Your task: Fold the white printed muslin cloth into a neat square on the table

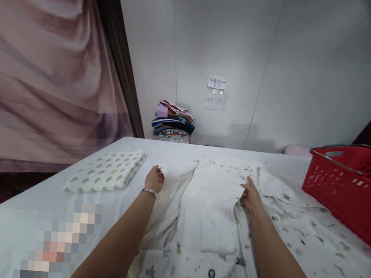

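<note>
A white garment point(209, 200) lies spread on the white table point(14, 224), its inner white side up and a printed side showing at the near edge. My left hand point(154, 180) is closed, pinching the garment's left sleeve edge. A bracelet circles that wrist. My right hand point(250, 194) rests on the cloth at the right of the middle panel, its fingers pinched on a fold there.
A folded cloth with grey spots point(107, 171) lies at the left of the table. A red plastic basket point(347, 184) stands at the right edge. A stack of folded clothes point(173, 122) sits by the far wall. A pink curtain point(47, 70) hangs at the left.
</note>
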`<state>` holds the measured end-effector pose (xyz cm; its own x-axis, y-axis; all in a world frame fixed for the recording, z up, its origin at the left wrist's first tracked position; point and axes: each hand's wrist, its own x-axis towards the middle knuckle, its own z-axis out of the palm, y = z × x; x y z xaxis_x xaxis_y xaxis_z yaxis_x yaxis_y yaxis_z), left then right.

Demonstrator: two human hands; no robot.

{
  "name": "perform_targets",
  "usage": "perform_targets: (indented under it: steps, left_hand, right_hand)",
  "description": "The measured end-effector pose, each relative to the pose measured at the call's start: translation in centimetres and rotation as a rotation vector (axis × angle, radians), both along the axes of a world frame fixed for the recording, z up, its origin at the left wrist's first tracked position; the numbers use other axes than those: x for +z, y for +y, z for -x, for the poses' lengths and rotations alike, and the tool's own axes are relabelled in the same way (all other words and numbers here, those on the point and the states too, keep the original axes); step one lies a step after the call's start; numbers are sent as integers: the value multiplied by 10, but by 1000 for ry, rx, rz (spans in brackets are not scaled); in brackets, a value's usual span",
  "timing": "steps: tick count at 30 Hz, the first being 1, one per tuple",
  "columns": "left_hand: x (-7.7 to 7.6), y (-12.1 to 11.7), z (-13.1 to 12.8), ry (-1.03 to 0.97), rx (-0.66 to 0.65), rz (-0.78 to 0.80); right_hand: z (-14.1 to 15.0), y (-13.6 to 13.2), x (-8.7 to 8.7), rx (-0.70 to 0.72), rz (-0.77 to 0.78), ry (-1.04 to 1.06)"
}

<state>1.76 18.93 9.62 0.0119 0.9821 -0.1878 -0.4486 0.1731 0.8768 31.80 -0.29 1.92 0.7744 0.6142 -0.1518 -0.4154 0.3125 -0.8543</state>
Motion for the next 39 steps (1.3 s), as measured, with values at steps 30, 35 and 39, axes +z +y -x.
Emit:
perform_targets:
  steps: [30,35,39]
  left_hand:
    - [-19,-133,-35,873,-317,-931]
    - [-27,-130,-36,820,-286,-812]
    - [-28,-131,-37,782,-294,-764]
  right_hand:
    - [136,14,47,361,93,-1132]
    - [134,10,54,338,11,-1168]
    - [136,8,50,358,-8,-1286]
